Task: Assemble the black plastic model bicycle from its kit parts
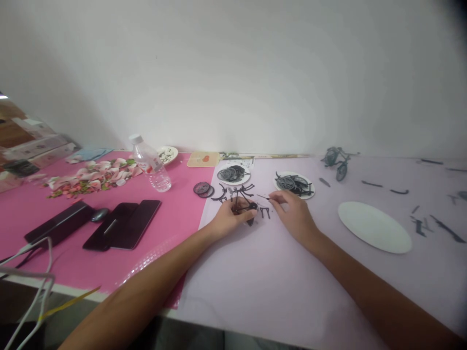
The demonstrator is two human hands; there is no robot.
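Observation:
My left hand (224, 221) is closed around a black toy bicycle frame (252, 207), its thumb lying over the near side. Between the thumb and fingers of my right hand (297, 216) is a thin dark stick-like part (263, 197), its tip pointing left towards the frame without touching it. A small black forked part (265, 212) lies between the two hands. Just beyond my left hand are loose black curved parts (246, 188). Two black spoked wheels (201, 188) rest to the left, partly overlapping.
Behind my hands stand a white plate (233, 183) of wheels and a second plate (311, 193) of black parts. A small dark green bicycle (340, 167) is at the back right. An oval white plate (375, 227), a bottle (151, 167), phones (133, 226) and petals (98, 175) are around.

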